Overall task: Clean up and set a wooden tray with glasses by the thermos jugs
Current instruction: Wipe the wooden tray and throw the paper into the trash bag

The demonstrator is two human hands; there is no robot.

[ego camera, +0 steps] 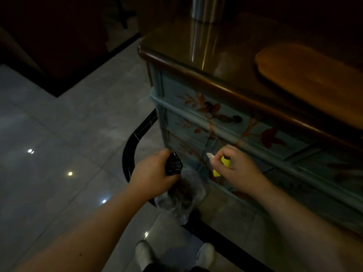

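A wooden tray (306, 75) lies on the glossy brown top of a painted cabinet (196, 55) at the right. A steel thermos jug (206, 8) stands at the back of that top, cut off by the frame. Low in front of the cabinet, my left hand (155, 173) is shut on a crumpled black wrapper (173, 163), with a clear plastic bag (180, 199) hanging beneath it. My right hand (237, 169) pinches small yellow and white scraps (225, 162) beside the cabinet front. No glasses show.
The cabinet front (216, 122) is blue with red flower paintings and drawers. A curved black inlay (133, 146) runs through the shiny grey floor tiles. My two white shoes (174, 254) stand at the bottom edge. The room is dim.
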